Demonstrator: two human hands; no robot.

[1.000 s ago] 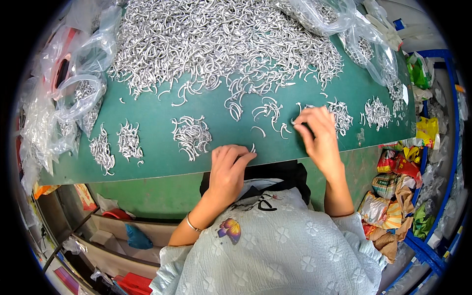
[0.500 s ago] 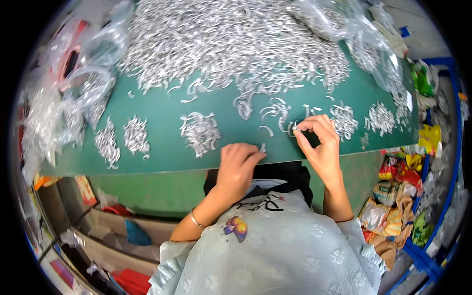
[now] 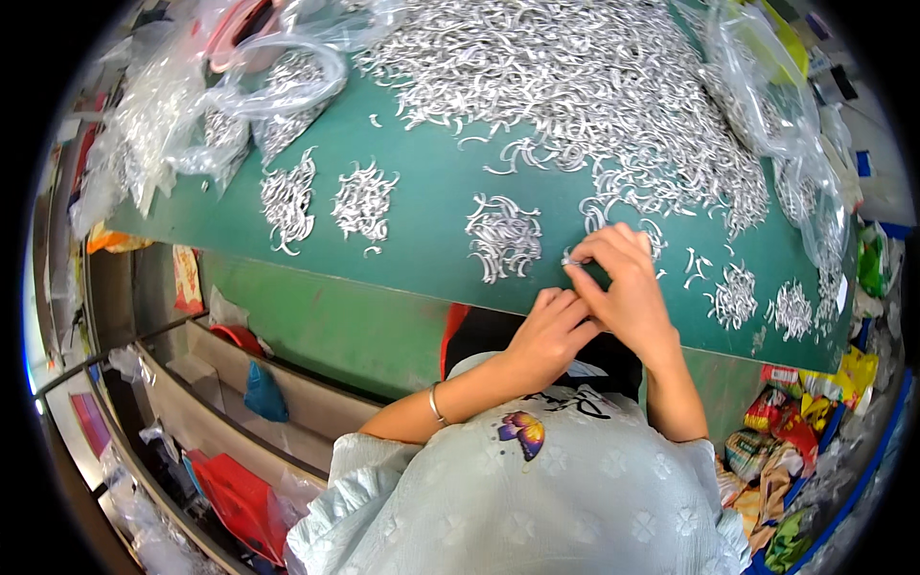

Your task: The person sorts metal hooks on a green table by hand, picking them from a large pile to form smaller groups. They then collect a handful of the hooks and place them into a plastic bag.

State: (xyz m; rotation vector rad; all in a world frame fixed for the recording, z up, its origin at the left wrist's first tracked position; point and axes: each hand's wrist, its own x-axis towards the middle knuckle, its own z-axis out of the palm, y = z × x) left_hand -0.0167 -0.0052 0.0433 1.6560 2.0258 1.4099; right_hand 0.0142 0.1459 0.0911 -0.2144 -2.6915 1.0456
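Right fingers [image 3: 596,251]: thumb and index pinched on a small piece, only part of it showing.
Curved silver piece [image 3: 566,257]: at the right fingertips, just above the surface or touching it; I cannot tell which.
Left fingers [image 3: 563,305]: curled, just below the right thumb; I cannot tell whether they hold anything.
Loose pieces [image 3: 697,266]: a few lie to the right of the right fingers.
Nearest pile [image 3: 505,238]: small, just left of the right fingertips.
Left piles [image 3: 362,203]: two, side by side, well left of both sets of fingers.
Right piles [image 3: 734,295]: two, beyond the loose pieces, rightward of the fingers.
Big heap [image 3: 565,86]: the same silver pieces, spread wide beyond the fingers.
Surface [image 3: 422,264]: green, beneath the pieces and the right fingers.
Clear bags [image 3: 297,81]: far left of the fingers, with pieces inside.
Bracelet [image 3: 436,404]: on the wrist behind the left fingers.
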